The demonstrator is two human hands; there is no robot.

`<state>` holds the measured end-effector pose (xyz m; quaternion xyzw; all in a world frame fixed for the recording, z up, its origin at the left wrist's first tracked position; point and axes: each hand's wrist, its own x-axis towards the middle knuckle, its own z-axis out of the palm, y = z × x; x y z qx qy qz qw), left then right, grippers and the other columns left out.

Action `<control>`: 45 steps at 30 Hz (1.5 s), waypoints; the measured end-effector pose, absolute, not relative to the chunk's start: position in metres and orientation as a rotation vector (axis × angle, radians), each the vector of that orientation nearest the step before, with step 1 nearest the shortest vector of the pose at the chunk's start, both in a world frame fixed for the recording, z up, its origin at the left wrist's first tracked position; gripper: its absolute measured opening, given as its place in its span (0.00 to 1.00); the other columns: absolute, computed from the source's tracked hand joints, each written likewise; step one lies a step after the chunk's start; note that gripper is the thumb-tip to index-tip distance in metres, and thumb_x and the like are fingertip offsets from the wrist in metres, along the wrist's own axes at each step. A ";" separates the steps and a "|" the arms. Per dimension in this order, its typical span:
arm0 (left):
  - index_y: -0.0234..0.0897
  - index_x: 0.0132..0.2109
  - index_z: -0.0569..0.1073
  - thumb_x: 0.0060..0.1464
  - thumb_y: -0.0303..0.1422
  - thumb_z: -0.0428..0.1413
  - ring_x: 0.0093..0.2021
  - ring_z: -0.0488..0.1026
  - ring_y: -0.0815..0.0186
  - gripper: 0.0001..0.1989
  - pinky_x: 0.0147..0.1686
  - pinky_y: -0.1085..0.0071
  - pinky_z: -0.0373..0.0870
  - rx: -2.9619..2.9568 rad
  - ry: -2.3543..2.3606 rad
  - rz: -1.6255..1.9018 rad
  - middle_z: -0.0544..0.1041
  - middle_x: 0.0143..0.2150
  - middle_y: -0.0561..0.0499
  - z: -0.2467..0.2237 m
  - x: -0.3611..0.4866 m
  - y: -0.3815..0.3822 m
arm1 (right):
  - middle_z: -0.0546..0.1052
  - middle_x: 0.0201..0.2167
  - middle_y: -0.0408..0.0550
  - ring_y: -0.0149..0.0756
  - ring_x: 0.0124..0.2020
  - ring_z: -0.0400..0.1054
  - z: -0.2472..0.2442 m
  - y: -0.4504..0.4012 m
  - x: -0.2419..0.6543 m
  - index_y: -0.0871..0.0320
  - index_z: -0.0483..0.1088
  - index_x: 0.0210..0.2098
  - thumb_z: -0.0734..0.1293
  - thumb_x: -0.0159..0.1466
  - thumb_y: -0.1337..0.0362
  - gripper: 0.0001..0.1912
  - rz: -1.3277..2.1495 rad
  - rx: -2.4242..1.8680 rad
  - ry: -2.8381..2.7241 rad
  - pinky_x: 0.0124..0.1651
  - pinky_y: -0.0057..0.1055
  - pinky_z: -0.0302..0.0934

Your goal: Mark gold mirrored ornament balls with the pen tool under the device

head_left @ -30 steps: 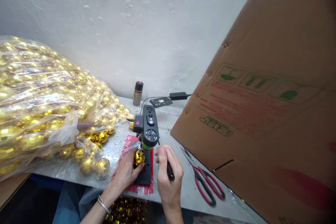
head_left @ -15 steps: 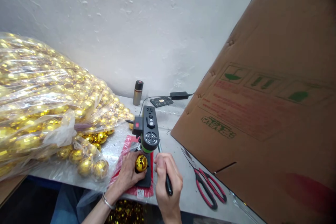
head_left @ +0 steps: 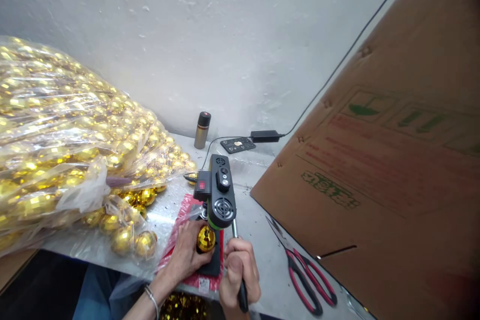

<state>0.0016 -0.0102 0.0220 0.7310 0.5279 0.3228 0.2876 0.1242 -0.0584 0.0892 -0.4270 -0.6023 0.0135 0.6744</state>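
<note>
My left hand [head_left: 184, 250] holds a shiny gold mirrored ball [head_left: 206, 239], its fingers and thumb around the left side. The ball sits beneath the head of a small black bench press machine [head_left: 222, 187], above its dark base. At the machine's right side, my right hand [head_left: 240, 275] is wrapped round a lever handle [head_left: 243, 296] with a metal rod and black grip. What the machine's tip does to the ball is hidden under its head. A red plastic sheet [head_left: 182, 217] lies under the base.
A big clear bag of gold balls [head_left: 75, 125] fills the left side. Red-and-black scissors [head_left: 305, 275] lie at right, beside a large cardboard box [head_left: 356, 160]. Behind stand a spray can [head_left: 202, 131], a dark phone-like slab [head_left: 238, 145] and a power adapter [head_left: 265, 136] with its cord.
The view has shifted slightly, so the scene sits further right. My right hand has brought the lever a little lower and closer to me. My left hand still holds the ball under the machine.
</note>
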 end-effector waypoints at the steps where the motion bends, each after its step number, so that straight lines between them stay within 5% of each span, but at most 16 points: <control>1: 0.40 0.49 0.74 0.47 0.34 0.63 0.46 0.73 0.50 0.19 0.47 0.55 0.66 1.953 1.417 0.865 0.79 0.44 0.45 0.022 0.002 -0.010 | 0.68 0.28 0.40 0.29 0.29 0.64 0.088 -0.058 0.124 0.55 0.63 0.30 0.56 0.72 0.72 0.14 0.032 -0.960 -1.354 0.35 0.29 0.60; 20: 0.40 0.50 0.74 0.48 0.34 0.63 0.46 0.73 0.50 0.20 0.48 0.54 0.65 1.950 1.429 0.842 0.79 0.45 0.45 0.015 0.004 -0.009 | 0.69 0.25 0.40 0.32 0.26 0.63 0.079 -0.049 0.120 0.54 0.63 0.27 0.57 0.71 0.70 0.16 -0.072 -0.929 -1.276 0.42 0.37 0.63; 34: 0.41 0.52 0.74 0.48 0.33 0.64 0.47 0.73 0.50 0.23 0.48 0.56 0.67 1.993 1.423 0.901 0.78 0.45 0.45 0.007 0.006 -0.009 | 0.71 0.27 0.41 0.31 0.27 0.69 0.046 -0.047 0.128 0.54 0.64 0.29 0.55 0.75 0.65 0.17 -0.189 -0.961 -1.406 0.33 0.31 0.66; 45: 0.41 0.64 0.68 0.51 0.33 0.65 0.59 0.73 0.44 0.33 0.58 0.45 0.70 2.046 1.318 0.913 0.76 0.60 0.37 -0.013 -0.014 -0.031 | 0.70 0.28 0.43 0.28 0.20 0.60 0.139 -0.060 0.138 0.56 0.69 0.34 0.59 0.74 0.65 0.12 0.214 -1.103 -1.406 0.22 0.25 0.56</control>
